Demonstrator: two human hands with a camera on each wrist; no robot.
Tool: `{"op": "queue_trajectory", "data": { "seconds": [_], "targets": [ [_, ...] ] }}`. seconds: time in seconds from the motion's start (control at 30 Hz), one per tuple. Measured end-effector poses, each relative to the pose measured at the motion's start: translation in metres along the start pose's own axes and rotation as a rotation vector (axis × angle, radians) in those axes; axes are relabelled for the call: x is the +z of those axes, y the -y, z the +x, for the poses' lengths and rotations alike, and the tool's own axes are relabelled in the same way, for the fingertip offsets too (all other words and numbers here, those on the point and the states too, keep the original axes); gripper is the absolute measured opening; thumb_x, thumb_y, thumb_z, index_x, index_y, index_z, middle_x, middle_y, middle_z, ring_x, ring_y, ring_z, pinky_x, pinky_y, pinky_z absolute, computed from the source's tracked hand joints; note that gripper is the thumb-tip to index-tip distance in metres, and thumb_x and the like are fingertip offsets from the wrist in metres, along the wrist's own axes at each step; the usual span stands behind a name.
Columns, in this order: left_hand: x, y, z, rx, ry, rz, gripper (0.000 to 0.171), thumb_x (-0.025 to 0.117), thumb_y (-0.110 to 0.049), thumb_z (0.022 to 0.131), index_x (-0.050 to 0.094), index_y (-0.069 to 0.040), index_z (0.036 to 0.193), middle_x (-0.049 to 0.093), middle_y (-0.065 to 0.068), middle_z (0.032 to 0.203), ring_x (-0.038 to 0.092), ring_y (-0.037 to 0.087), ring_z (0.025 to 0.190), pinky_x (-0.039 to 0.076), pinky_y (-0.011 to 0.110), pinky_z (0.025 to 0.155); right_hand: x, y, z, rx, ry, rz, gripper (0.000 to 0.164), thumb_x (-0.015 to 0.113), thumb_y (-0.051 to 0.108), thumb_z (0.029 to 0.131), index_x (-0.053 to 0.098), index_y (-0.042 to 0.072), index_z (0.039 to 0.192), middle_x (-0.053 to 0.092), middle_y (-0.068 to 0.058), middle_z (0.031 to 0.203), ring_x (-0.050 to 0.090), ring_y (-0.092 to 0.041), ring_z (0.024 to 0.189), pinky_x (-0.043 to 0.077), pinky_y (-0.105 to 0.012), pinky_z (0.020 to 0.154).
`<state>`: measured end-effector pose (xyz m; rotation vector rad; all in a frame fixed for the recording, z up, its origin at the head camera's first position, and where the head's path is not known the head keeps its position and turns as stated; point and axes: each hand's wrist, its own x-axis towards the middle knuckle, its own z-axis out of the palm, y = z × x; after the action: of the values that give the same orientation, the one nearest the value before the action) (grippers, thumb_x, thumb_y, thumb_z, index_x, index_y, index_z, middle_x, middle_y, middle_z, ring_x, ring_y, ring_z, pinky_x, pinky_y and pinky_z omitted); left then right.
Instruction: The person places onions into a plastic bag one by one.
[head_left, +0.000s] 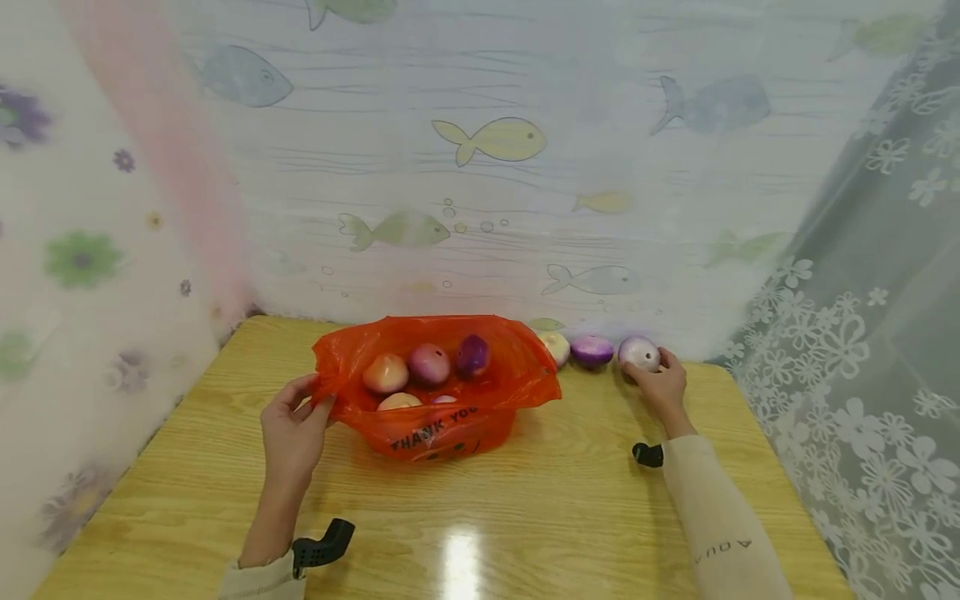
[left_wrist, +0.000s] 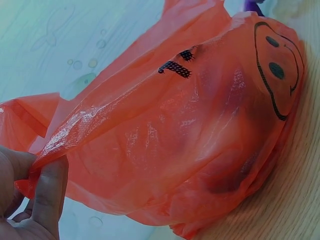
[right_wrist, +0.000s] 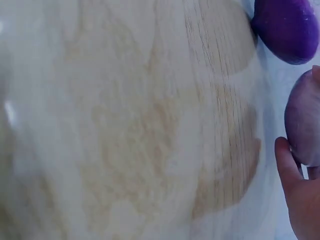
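At the bag's left end, my left hand pinches the rim of a red plastic bag between thumb and fingers. The bag's mouth gapes upward, and several onions lie inside, among them an orange-tan onion, a pinkish one and a dark purple onion. In the left wrist view the pinched plastic is pulled taut toward the hand. Far to the right, my right hand grips a pale white-and-purple onion at the table's back edge, thumb and fingers around its sides.
Left of the gripped onion sit a deep purple onion and a cream onion, the latter partly behind the bag. Wood-grain table lies under everything. A fish-patterned curtain stands along the back edge, with a lacy curtain at right.
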<state>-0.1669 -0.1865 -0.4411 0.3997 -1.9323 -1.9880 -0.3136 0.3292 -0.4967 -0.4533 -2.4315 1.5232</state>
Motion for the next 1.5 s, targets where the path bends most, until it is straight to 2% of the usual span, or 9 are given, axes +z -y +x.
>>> {"op": "queue_trajectory", "data": {
  "seconds": [0.2,0.33,0.5,0.6,0.77,1.0,1.23,1.5],
  "targets": [
    [0.001,0.0,0.0,0.013,-0.001,0.002,0.028,0.06,0.002,0.098,0.059,0.002,0.127,0.058,0.0,0.11,0.07,-0.003,0.083,0.059,0.015,0.07,0.002,-0.003,-0.005,-0.034,-0.038,0.06,0.081,0.077,0.021,0.09,0.034,0.002,0.156,0.041,-0.022,0.152,0.049,-0.031,0.124,0.044,-0.015,0.084],
    [0.001,0.0,-0.001,0.019,-0.002,0.009,0.028,0.061,0.001,0.099,0.06,0.002,0.126,0.058,0.0,0.11,0.07,-0.003,0.083,0.058,0.014,0.07,0.003,-0.004,-0.014,-0.071,-0.044,0.118,0.081,0.078,0.017,0.089,0.036,0.003,0.156,0.04,-0.022,0.15,0.05,-0.027,0.118,0.044,-0.007,0.073],
    [0.002,0.0,-0.001,0.015,0.002,0.009,0.028,0.061,0.0,0.099,0.06,0.002,0.126,0.058,0.001,0.111,0.07,-0.003,0.083,0.058,0.014,0.071,0.005,-0.004,-0.022,-0.131,-0.101,0.159,0.079,0.082,0.011,0.084,0.042,0.003,0.153,0.045,-0.021,0.145,0.05,-0.017,0.106,0.046,-0.006,0.071],
    [0.002,0.0,-0.001,0.016,0.002,0.007,0.028,0.061,0.001,0.099,0.059,0.002,0.127,0.057,0.001,0.111,0.069,-0.003,0.084,0.058,0.014,0.071,0.005,-0.002,-0.027,-0.155,-0.11,0.172,0.079,0.083,0.01,0.083,0.044,0.005,0.152,0.047,-0.019,0.145,0.05,-0.015,0.106,0.046,-0.005,0.071],
    [0.003,0.0,-0.002,0.035,-0.008,-0.01,0.028,0.06,0.003,0.098,0.06,0.003,0.126,0.058,0.001,0.11,0.07,-0.003,0.084,0.058,0.014,0.071,0.004,0.013,-0.044,-0.174,-0.049,0.223,0.081,0.081,0.004,0.083,0.041,0.004,0.153,0.044,-0.019,0.151,0.05,-0.013,0.111,0.049,-0.005,0.074],
    [0.004,0.0,-0.002,0.043,-0.018,-0.026,0.026,0.061,0.004,0.097,0.06,0.003,0.123,0.059,0.0,0.108,0.07,-0.002,0.083,0.058,0.014,0.07,0.0,0.048,-0.079,-0.225,0.014,0.265,0.079,0.081,-0.002,0.081,0.043,-0.003,0.15,0.045,-0.021,0.148,0.054,-0.006,0.105,0.054,-0.009,0.076],
    [0.005,-0.001,-0.002,0.04,-0.016,-0.027,0.025,0.062,0.003,0.097,0.061,0.002,0.122,0.059,0.0,0.107,0.07,-0.002,0.083,0.058,0.014,0.07,0.007,0.045,-0.084,-0.29,0.047,0.316,0.081,0.081,-0.009,0.079,0.045,0.003,0.15,0.047,-0.009,0.144,0.054,-0.01,0.111,0.055,-0.012,0.079],
    [0.006,-0.002,-0.003,0.023,-0.004,-0.032,0.025,0.061,0.004,0.097,0.06,0.002,0.122,0.058,0.002,0.109,0.07,-0.002,0.084,0.058,0.014,0.071,0.007,0.068,-0.111,-0.278,0.107,0.381,0.079,0.08,-0.012,0.079,0.046,0.003,0.149,0.048,-0.004,0.142,0.056,-0.014,0.117,0.058,-0.016,0.083]
  ]
}}
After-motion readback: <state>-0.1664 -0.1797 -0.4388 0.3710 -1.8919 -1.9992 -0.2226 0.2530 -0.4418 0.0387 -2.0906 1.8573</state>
